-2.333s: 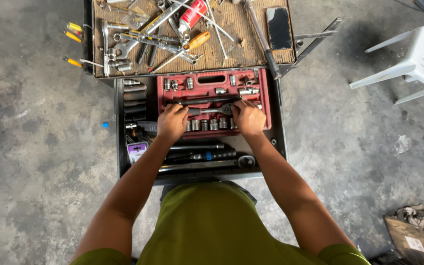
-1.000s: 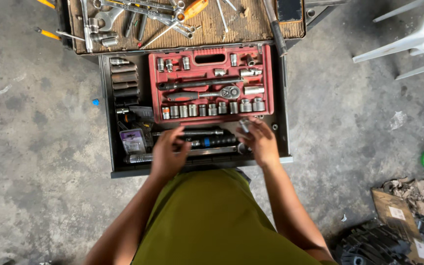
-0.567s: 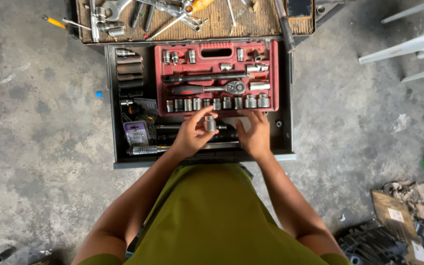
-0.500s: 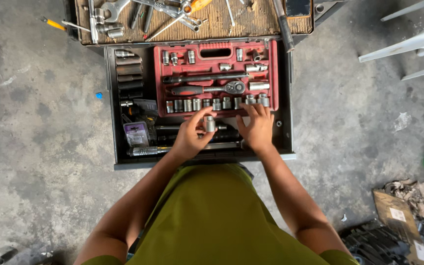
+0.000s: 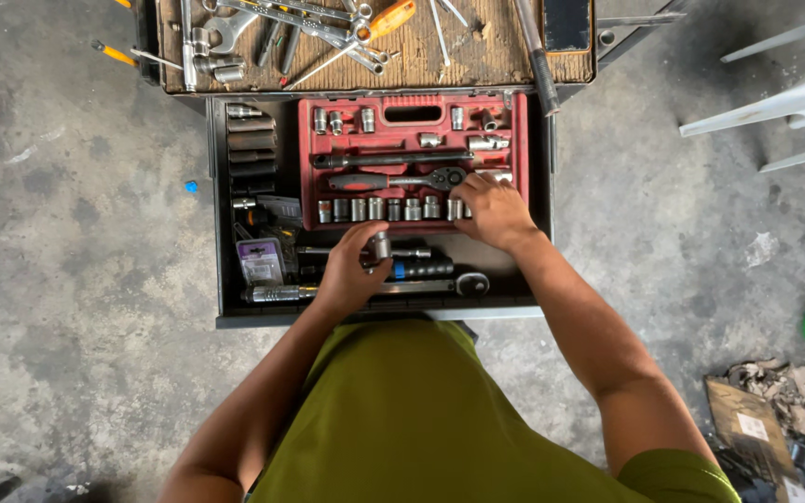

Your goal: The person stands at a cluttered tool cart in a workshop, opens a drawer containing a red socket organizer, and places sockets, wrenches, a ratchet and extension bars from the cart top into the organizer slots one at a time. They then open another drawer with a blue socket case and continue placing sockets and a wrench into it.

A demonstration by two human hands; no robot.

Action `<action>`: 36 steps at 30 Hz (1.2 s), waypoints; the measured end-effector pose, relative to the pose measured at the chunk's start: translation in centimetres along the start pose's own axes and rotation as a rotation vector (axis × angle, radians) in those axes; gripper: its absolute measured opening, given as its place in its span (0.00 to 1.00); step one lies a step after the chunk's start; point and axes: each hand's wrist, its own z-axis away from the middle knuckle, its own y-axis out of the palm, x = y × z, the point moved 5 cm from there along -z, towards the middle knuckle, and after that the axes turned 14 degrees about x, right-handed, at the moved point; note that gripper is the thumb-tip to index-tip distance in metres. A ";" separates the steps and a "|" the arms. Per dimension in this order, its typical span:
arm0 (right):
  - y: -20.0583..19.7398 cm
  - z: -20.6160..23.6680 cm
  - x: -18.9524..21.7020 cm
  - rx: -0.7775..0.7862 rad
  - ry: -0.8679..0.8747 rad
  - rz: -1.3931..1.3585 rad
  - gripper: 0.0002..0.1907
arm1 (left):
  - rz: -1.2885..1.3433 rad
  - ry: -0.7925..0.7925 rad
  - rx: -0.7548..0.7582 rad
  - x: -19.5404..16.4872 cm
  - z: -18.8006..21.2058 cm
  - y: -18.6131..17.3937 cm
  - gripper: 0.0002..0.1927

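Head view: left hand (image 5: 351,275) pinches socket (image 5: 381,246); right hand (image 5: 493,212) touches socket row (image 5: 388,209).

stained grey concrete floor (image 5: 67,279), white plastic chair (image 5: 794,93), daylight.

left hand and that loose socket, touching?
Touching. Head view: the left hand has its fingertips wrapped around the silver socket, lifted just below the red socket case.

Olive-green top, short slvs, arms bare.
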 end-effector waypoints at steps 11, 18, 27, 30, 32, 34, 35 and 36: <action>3.0 6.0 -1.9 -0.699 0.072 -0.765 0.15 | -0.428 0.266 0.007 -0.2 -6.6 3.4 0.27; 7.5 10.9 -5.3 -1.014 0.027 -1.355 0.14 | -0.894 0.285 0.036 0.2 -13.5 9.0 0.24; 8.4 13.4 -3.9 -1.002 0.099 -1.482 0.12 | -0.854 0.375 0.069 0.3 -11.9 7.7 0.17; 9.1 13.0 -3.8 -0.959 0.159 -1.570 0.09 | -0.926 0.398 0.031 -0.6 -8.9 6.9 0.24; 10.0 12.1 -3.5 -0.876 0.217 -1.643 0.07 | -0.863 0.417 0.007 -1.0 -5.9 6.5 0.27; 10.5 10.4 -2.8 -0.724 0.263 -1.569 0.07 | -0.761 0.352 0.023 -0.6 -4.1 5.6 0.29; 10.8 9.7 -2.2 -0.661 0.301 -1.528 0.07 | -0.678 0.272 0.070 -0.1 -3.4 5.4 0.29; 10.7 8.7 -1.2 -0.608 0.225 -1.479 0.08 | -0.592 0.197 0.121 0.6 -2.7 5.4 0.30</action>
